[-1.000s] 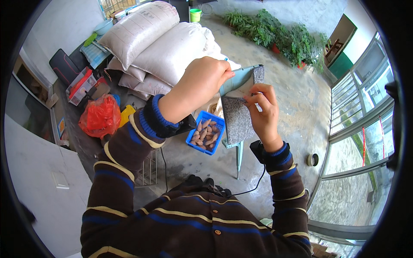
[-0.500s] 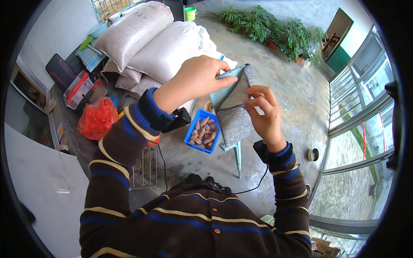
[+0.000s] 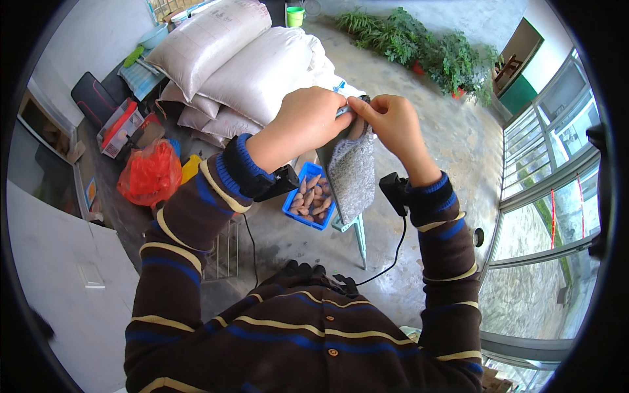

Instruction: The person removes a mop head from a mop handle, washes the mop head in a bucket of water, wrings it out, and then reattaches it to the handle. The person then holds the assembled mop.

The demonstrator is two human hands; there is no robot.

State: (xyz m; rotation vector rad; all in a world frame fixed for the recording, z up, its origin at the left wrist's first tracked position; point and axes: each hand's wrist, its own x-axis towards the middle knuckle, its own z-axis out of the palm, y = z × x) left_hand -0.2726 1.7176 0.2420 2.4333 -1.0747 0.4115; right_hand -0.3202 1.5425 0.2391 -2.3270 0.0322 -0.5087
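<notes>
Head view. Nearest: the wearer's dark striped sweater (image 3: 288, 347), its sleeves reaching up and forward, a black box strapped at each wrist, left (image 3: 280, 183) and right (image 3: 393, 194).

Beyond the cuffs, both hands met at one spot. Left hand (image 3: 304, 114) was clenched, thumb and fingers on the top end of a flat board (image 3: 325, 156). Right hand (image 3: 392, 124) pinched, thumb against forefinger, at the upper corner of the grey pad (image 3: 352, 171); whether it also took the board's edge could not be told.

Key relation: pad and board hung from the fingertips, long axis running from the pinch down toward the wearer, slightly tilted. The free lower end lay below both hands, between the wrists. Pad's right edge faced the right hand, bare board the left; at the top end neither hand was clearly nearer.

Under the lower end, a pale green rod (image 3: 361, 245) slanted to the floor (image 3: 452, 157); any join was hidden. Just left of the pad, a blue basket (image 3: 304, 221) of brown tubers (image 3: 309, 198). Farther left, a red bag (image 3: 151, 173). Farther off, stacked pale sacks (image 3: 262, 75), leafy plants (image 3: 400, 36), then a green bucket (image 3: 295, 17).
</notes>
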